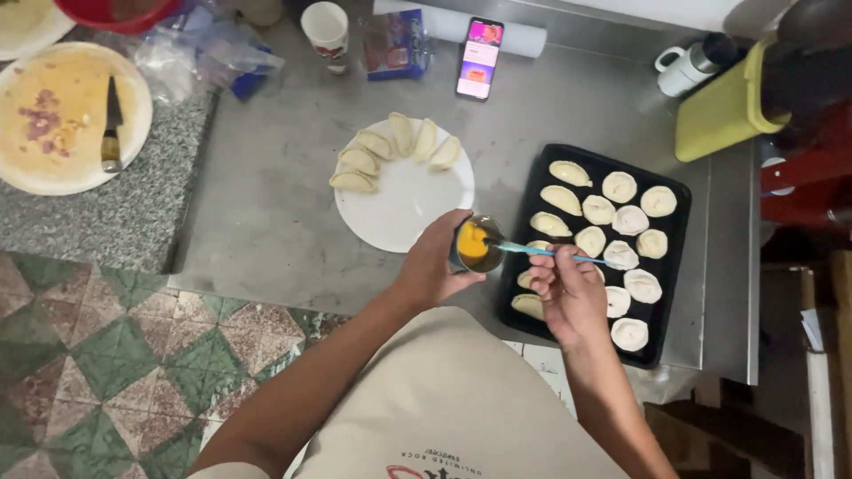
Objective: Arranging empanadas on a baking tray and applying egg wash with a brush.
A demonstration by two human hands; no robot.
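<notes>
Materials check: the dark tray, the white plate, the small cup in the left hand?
Tray: looks like dark non-stick coated metal, matte black with a thin raised rim.
Plate: probably ceramic or melamine, smooth white with a slight gloss; cannot tell which.
Cup in the left hand: seems glass, since the yellow liquid shows through the wall.

Small cup (477,245) holds yellow egg wash; blue brush (541,252) dipped in

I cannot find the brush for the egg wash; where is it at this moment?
In the head view, the blue brush is in the right hand, above the black baking tray, its tip in the small cup of beaten egg held by the left hand.
</notes>
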